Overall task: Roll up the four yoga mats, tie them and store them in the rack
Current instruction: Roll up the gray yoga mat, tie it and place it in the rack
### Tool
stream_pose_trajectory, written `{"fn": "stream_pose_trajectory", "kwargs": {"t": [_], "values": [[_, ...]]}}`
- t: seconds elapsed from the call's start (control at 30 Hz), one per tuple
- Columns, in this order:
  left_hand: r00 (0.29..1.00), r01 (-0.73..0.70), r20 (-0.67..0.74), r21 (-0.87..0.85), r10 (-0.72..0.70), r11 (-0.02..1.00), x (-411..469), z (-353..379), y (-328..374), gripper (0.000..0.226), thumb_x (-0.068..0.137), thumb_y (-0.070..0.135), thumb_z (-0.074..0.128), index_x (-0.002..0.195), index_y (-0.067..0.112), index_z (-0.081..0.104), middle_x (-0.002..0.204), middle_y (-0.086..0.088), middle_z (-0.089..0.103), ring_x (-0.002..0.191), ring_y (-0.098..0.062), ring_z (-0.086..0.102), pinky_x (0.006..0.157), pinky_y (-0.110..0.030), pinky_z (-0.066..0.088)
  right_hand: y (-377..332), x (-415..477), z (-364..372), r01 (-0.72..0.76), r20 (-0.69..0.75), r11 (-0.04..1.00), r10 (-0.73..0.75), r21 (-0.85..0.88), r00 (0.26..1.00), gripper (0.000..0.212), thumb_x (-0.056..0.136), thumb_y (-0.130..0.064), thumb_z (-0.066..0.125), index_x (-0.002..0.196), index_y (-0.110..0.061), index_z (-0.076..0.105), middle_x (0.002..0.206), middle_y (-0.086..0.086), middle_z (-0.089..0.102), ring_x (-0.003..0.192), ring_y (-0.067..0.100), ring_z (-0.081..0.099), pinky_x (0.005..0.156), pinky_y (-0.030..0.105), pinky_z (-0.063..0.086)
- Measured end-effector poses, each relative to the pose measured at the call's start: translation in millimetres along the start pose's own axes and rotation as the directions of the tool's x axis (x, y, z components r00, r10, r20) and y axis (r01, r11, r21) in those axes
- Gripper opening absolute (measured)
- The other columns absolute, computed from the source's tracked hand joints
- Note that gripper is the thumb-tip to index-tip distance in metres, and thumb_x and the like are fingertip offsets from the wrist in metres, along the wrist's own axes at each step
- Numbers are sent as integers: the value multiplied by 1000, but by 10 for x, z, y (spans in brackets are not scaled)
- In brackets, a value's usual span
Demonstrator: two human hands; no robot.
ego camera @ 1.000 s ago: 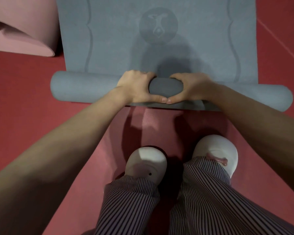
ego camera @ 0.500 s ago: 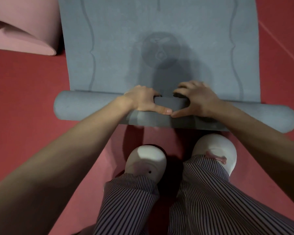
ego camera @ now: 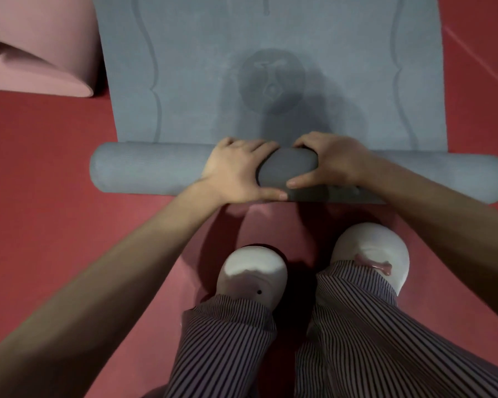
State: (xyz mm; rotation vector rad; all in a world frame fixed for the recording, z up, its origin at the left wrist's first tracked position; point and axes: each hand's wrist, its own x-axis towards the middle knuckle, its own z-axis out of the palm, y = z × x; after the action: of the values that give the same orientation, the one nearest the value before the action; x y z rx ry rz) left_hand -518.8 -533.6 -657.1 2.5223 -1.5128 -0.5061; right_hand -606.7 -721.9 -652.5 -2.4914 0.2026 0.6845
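Note:
A grey-blue yoga mat [ego camera: 202, 81] lies on the red floor, partly rolled. Its rolled part [ego camera: 150, 170] runs across the view from left to right. My left hand [ego camera: 236, 170] and my right hand [ego camera: 328, 159] grip the middle of the roll side by side, fingers over the far side and thumbs on the near side, thumb tips almost touching. The flat part stretches away from me and carries a round emblem [ego camera: 270, 81]. The roll's right end [ego camera: 495, 182] reaches the frame edge.
A pink mat [ego camera: 35, 61], curled at its end, lies at the upper left beside the grey one. My two feet in white slippers [ego camera: 253, 271] stand on the red floor [ego camera: 41, 211] just behind the roll. No rack is in view.
The roll has turned forward over the flat mat. My hands went from fingers lifted on top half a second ago to wrapped round the roll again.

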Motion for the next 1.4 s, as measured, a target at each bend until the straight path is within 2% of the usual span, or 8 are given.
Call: {"fn": "stream_pose_trajectory", "kwargs": {"t": [0.13,0.33,0.53,0.67,0.73,0.9,1.2,1.4], "values": [[995,28,88,114,-38,993,53,14,-28,112,45,92,34,133,24,48,121,-1,62,104,-27,62,87,-37,40,46,74,-23,-37,32,996,35,83,999,69,66,-62,71,123,-28,52,119,-7,56,103,14,53,89,31,41],[973,58,217,112,-82,992,255,-113,-69,98,52,91,49,130,32,46,117,4,63,105,-22,61,91,-36,41,79,121,-83,-52,54,987,44,149,998,61,72,-61,67,124,-31,55,120,-9,57,107,13,53,90,27,38],[930,157,340,-18,-142,987,482,-245,-159,89,49,90,57,123,40,53,112,7,67,103,-23,61,88,-36,47,35,-53,155,54,-367,979,-125,-198,922,85,72,-73,37,121,-7,60,116,13,62,100,34,61,84,42,44],[900,199,403,-41,-166,979,559,-278,-179,96,41,93,55,120,40,56,111,8,67,104,-22,60,88,-35,47,3,-89,167,-31,-251,955,-46,-296,967,107,57,-76,62,139,-10,40,135,10,49,118,32,50,98,44,35],[931,191,320,-26,-173,981,531,-272,-187,89,48,90,56,120,37,58,112,7,67,105,-22,60,85,-33,45,-8,-24,100,-71,-219,954,6,-291,976,108,55,-73,69,142,-17,34,138,4,46,120,28,48,101,41,32],[974,73,-222,92,-51,993,182,17,-188,101,53,89,43,120,16,62,115,-2,66,103,-25,62,86,-37,37,76,139,-41,-52,-165,974,15,-222,986,104,52,-78,67,136,-23,40,128,1,54,113,25,54,95,34,38],[993,118,-48,124,-112,985,254,-76,-183,116,42,91,39,134,21,49,128,0,59,116,-25,55,94,-40,35,90,141,-64,-43,-204,957,-17,-288,979,114,48,-68,75,141,-15,36,131,15,42,113,35,48,94,45,40],[992,33,-121,132,-17,991,280,-71,-249,108,45,90,44,120,14,60,105,-4,71,92,-25,67,82,-39,39,69,172,-121,-50,-138,961,13,-270,990,101,53,-72,71,136,-24,38,123,4,55,111,29,54,91,36,40]]}}
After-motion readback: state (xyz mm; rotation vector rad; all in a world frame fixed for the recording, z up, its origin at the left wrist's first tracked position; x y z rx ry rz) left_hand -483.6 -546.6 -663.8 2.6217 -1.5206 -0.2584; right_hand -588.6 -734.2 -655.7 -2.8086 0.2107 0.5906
